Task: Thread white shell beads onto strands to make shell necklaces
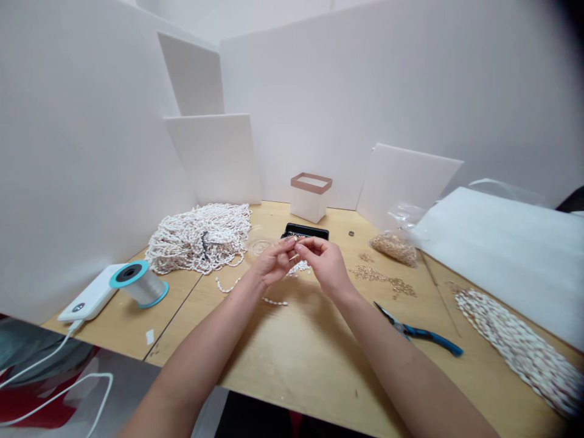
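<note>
My left hand (pixel 277 260) and my right hand (pixel 325 260) meet fingertip to fingertip above the table. Both are closed in a pinch at one spot. A tiny pale piece shows between the fingertips, too small to name. Just behind them lies an open black tray (pixel 306 231) with small pieces in it, partly hidden by the fingers. Loose white beads (pixel 300 267) lie on the table under the hands. A short strand of white beads (pixel 275 302) runs out from beneath my left forearm, which covers its middle.
At the left are a heap of white bead strands (pixel 201 237), a spool of clear line (pixel 143 289) and a white power bank (pixel 91 295). Blue-handled pliers (pixel 429 337), gold-coloured findings (pixel 383 278), a bag (pixel 395 248) and shell-like strands (pixel 515 347) lie right. A box (pixel 309 204) stands behind.
</note>
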`<state>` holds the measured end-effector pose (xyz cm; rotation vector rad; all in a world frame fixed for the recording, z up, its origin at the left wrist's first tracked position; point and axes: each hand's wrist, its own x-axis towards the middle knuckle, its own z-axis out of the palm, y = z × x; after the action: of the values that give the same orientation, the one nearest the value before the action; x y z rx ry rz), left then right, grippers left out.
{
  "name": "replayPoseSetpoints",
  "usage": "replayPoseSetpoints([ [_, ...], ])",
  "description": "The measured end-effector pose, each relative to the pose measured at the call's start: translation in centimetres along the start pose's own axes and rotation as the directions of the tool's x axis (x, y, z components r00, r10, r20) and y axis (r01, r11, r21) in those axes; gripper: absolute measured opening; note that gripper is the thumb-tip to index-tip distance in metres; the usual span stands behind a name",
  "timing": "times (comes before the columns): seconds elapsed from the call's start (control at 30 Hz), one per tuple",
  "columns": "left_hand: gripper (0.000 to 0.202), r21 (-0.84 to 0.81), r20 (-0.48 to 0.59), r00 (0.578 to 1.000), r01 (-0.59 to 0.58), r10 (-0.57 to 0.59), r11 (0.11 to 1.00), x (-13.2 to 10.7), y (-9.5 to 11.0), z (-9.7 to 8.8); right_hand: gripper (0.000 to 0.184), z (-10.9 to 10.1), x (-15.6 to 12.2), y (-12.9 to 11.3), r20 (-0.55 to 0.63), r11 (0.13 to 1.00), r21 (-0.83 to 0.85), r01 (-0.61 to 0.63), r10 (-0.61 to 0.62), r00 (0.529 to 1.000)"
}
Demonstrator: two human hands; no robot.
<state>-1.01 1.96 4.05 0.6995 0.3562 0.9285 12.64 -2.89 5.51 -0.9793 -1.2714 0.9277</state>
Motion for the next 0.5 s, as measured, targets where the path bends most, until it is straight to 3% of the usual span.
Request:
replayPoseSetpoints([
  [0.5, 0.009, 0.022, 0.015, 1.000, -0.005, 0.005, 1.000, -0.06, 0.00, 0.18, 0.019, 0.03, 0.08, 0.20, -0.013, 1.000, 0.000, 0.000, 0.000, 1.000],
])
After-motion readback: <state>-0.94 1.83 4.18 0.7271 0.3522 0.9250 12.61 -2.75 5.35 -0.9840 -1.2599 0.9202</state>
